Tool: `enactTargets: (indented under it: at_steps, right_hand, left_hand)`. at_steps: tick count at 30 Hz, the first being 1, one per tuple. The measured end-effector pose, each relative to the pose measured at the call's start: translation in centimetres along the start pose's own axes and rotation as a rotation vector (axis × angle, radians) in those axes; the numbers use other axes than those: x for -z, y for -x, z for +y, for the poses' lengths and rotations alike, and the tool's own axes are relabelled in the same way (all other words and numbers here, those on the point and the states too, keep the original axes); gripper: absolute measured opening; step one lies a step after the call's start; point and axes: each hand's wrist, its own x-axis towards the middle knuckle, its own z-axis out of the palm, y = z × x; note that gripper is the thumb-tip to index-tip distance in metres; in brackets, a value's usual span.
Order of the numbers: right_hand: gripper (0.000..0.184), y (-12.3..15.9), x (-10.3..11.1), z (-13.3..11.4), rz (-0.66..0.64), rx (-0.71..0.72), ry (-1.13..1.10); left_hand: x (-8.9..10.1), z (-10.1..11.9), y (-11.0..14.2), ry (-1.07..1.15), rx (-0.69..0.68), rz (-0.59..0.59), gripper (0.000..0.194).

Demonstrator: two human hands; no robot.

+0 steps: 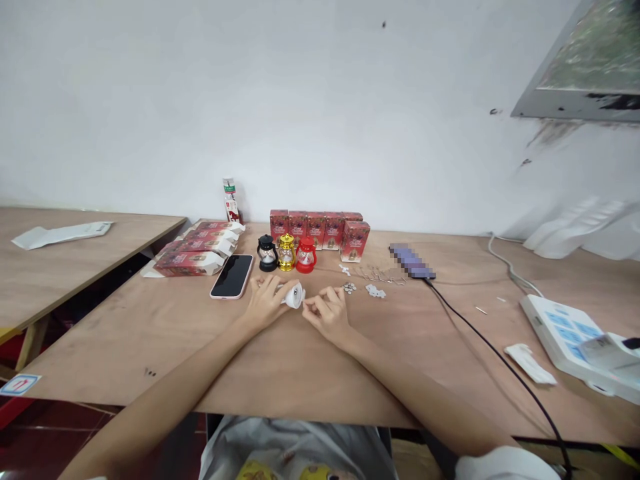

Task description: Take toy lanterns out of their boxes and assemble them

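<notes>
My left hand (265, 300) is closed around a small white lantern part (294, 295), holding it on its side just above the wooden table (280, 373). My right hand (327, 312) is right next to it, with fingers pinched together at the part's open end; what they pinch is too small to make out. Beyond the hands stand three mini lanterns: a black lantern (267, 254), a gold lantern (286, 253) and a red lantern (305, 255). Small white and metal pieces (367, 283) lie scattered to the right of my hands.
A phone (233, 275) lies face up left of the lanterns. Flat red cartons (193, 250) are stacked at the left, upright red boxes (320, 230) at the back. A black cable (480, 337) crosses the right side; a white power strip (565, 333) sits at far right.
</notes>
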Motion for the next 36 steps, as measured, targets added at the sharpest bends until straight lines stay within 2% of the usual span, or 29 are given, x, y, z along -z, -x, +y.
enactTargets:
  at_steps: [3, 6, 9, 11, 13, 18, 24, 26, 30, 36]
  right_hand:
    - [0.02, 0.2, 0.0, 1.0, -0.021, 0.039, 0.089]
    - [0.02, 0.2, 0.0, 2.5, -0.124, 0.044, 0.321]
    - [0.021, -0.1, 0.5, 3.9, -0.359, -0.097, 0.598]
    - [0.023, -0.6, 1.0, 4.5, -0.525, -0.222, 0.695]
    - [0.023, -1.2, 1.6, 4.9, -0.633, -0.323, 0.734]
    - [0.033, -1.9, 2.6, 6.0, -0.779, -0.499, 0.793]
    - [0.032, -1.7, 3.3, 7.5, -0.929, -0.607, 0.79]
    - [0.031, -1.6, 3.4, 7.8, -0.903, -0.591, 0.787]
    - [0.023, -1.3, 3.0, 7.0, -0.705, -0.439, 0.729]
    - [0.02, -0.6, 1.5, 2.0, -0.263, -0.027, 0.218]
  left_hand:
    - [0.0, -0.5, 0.1, 0.0, 0.059, 0.008, 0.03]
    - [0.0, -0.9, 0.2, 0.005, 0.105, 0.0, 0.03]
    - [0.0, -1.0, 0.3, 0.01, 0.115, -0.032, 0.034]
    - [0.0, -0.9, 0.3, 0.013, 0.11, -0.051, 0.036]
    - [-0.1, -0.9, 0.3, 0.024, 0.106, -0.062, 0.037]
    - [0.0, -0.8, 0.3, 0.027, 0.119, -0.088, 0.037]
    - [0.0, -0.8, 0.2, 0.037, 0.09, -0.041, 0.036]
    - [-0.1, -0.8, 0.3, 0.04, 0.092, -0.039, 0.036]
    - [-0.1, -0.7, 0.4, 0.072, 0.115, -0.087, 0.038]
    - [0.1, -0.1, 0.4, 0.149, 0.072, -0.112, 0.041]
